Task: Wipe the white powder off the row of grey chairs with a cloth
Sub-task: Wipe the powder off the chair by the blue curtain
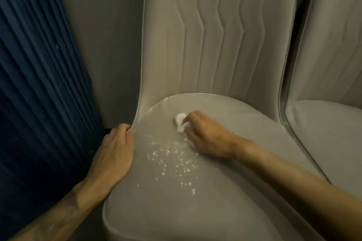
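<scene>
Dim, warm-toned light throughout. The dark curtain (39,84) at nine o'clock sinks almost into black. Soft overall focus; wide-angle bending curves the chair back (215,35) toward the edges.

furnished room: blue curtain (39,68), grey chairs (215,49)

Open room over seat (215,205) front; backrest (211,45) blocks behind, blue curtain (39,84) left, second chair (329,127) right.

Grey chair (195,211) — back had stitched zigzag vertical channels, seat speckled with white powder (172,160). Cloth (179,121) was white. Curtain (39,74) — dark blue, pleated.
</scene>
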